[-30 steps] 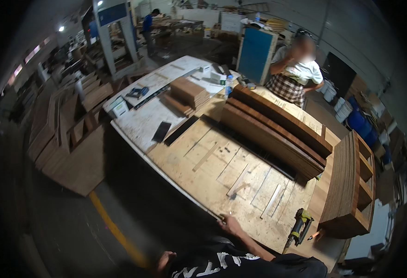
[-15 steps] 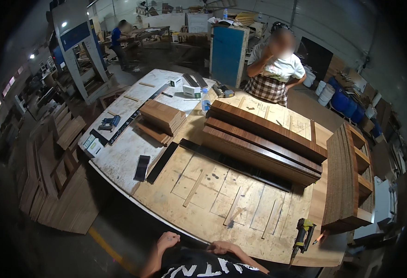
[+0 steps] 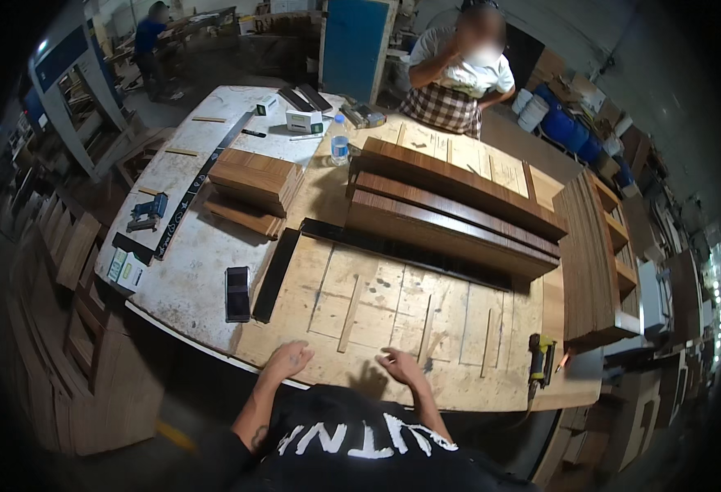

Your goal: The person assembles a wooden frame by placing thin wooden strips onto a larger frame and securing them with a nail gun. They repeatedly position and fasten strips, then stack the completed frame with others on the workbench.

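My left hand (image 3: pixel 289 359) hangs over the near edge of the worktable (image 3: pixel 360 392), its fingers loosely curled in and holding nothing I can see. A short way right of it, my right hand (image 3: pixel 401 366) has thumb and fingers apart with nothing between them. Thin wooden strips (image 3: pixel 351 316) lie on the marked tabletop just beyond both hands. Further on, a long black strip (image 3: pixel 401 256) runs in front of a stack of long brown boards (image 3: pixel 459 230). To the left lie a shorter black strip (image 3: pixel 277 275) and a dark flat case (image 3: pixel 237 293).
A yellow-black nail gun (image 3: pixel 540 361) lies at the right near edge, beside a board frame stack (image 3: pixel 594 271). Short brown boards (image 3: pixel 254 180), a blue nail gun (image 3: pixel 147 213) and a water bottle (image 3: pixel 339 143) occupy the left half. Another person (image 3: pixel 457 74) stands across the table.
Both hands have risen forward from my body to the table's near edge. My right hand's fingers now show apart. The view has shifted, and the co-worker across the table keeps the same pose.
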`<action>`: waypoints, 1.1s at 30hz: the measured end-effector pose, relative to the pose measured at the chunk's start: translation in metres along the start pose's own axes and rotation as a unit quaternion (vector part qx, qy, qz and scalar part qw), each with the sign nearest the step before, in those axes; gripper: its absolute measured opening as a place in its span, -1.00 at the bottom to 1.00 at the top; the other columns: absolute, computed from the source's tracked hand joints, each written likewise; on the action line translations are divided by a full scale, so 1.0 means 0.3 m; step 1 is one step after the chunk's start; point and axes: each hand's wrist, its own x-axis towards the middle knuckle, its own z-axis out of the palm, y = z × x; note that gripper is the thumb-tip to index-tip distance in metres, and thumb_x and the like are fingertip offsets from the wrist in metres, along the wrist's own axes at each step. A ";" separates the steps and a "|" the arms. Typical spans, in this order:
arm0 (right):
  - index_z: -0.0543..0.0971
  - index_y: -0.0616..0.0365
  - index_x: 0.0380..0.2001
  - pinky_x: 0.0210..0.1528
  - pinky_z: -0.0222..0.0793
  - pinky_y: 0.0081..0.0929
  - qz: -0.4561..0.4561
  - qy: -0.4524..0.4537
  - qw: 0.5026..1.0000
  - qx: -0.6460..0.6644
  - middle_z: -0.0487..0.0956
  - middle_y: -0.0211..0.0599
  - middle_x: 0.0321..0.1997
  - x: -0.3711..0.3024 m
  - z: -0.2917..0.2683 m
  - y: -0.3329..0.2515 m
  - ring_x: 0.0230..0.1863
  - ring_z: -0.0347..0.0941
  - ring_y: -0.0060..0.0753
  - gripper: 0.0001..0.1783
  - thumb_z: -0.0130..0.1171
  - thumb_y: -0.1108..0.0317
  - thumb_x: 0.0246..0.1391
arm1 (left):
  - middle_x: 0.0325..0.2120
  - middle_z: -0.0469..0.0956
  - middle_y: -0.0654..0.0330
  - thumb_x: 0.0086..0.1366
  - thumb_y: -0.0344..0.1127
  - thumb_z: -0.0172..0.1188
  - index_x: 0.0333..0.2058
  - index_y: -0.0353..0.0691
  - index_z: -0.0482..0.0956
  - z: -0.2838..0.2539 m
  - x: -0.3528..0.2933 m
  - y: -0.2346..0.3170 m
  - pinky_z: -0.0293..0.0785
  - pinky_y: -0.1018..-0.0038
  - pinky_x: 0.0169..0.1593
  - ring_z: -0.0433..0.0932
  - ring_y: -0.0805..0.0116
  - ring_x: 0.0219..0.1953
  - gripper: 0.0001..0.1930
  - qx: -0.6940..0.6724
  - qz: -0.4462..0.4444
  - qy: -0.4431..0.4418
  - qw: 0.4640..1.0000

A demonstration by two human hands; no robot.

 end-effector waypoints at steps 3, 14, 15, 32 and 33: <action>0.55 0.20 0.17 0.13 0.49 -0.16 0.019 0.042 0.999 0.020 0.67 0.12 0.00 0.029 -0.010 -0.038 0.07 0.61 0.09 -0.31 0.18 -0.15 0.20 | -0.35 0.68 -0.07 0.36 -0.14 0.20 -0.07 -0.28 0.64 -0.135 0.097 0.023 0.57 0.30 -0.21 0.69 0.03 -0.30 -0.66 -0.021 0.038 0.073 0.996; 0.12 0.10 0.48 0.39 -0.06 0.48 0.316 0.251 0.912 -0.074 -0.03 0.37 0.54 -0.042 0.047 0.138 0.53 -0.11 0.43 -0.03 0.16 -0.19 0.18 | 0.20 0.44 -0.15 0.34 -0.28 0.19 0.12 -0.41 0.49 -0.213 0.479 -0.127 0.36 0.19 0.28 0.43 -0.11 0.23 -0.56 0.047 0.078 0.288 0.953; 0.06 0.11 0.50 0.40 -0.12 0.51 0.345 0.293 0.889 -0.075 -0.09 0.37 0.56 -0.053 0.063 0.183 0.55 -0.17 0.44 -0.02 0.13 -0.19 0.21 | 0.25 0.39 -0.16 0.35 -0.29 0.17 0.17 -0.43 0.45 -0.221 0.511 -0.139 0.32 0.18 0.32 0.39 -0.11 0.27 -0.53 0.052 0.091 0.299 0.949; 0.16 0.22 0.46 0.53 -0.41 0.23 0.315 0.451 0.828 -0.111 -0.02 0.10 0.59 0.146 0.080 0.350 0.63 -0.24 0.02 -0.28 -0.16 -0.02 0.41 | 0.40 0.24 0.02 0.41 -0.13 0.06 0.31 -0.31 0.33 -0.162 0.640 -0.268 -0.02 0.07 0.49 0.12 -0.02 0.46 -0.42 0.189 0.079 0.308 0.929; 0.20 0.22 0.44 0.54 -0.40 0.21 0.312 0.457 0.826 -0.113 0.00 0.10 0.59 0.146 0.079 0.353 0.62 -0.22 0.01 -0.30 -0.15 -0.01 0.41 | 0.40 0.24 0.02 0.40 -0.13 0.06 0.31 -0.31 0.33 -0.157 0.639 -0.269 -0.02 0.06 0.49 0.12 -0.01 0.46 -0.41 0.194 0.077 0.308 0.928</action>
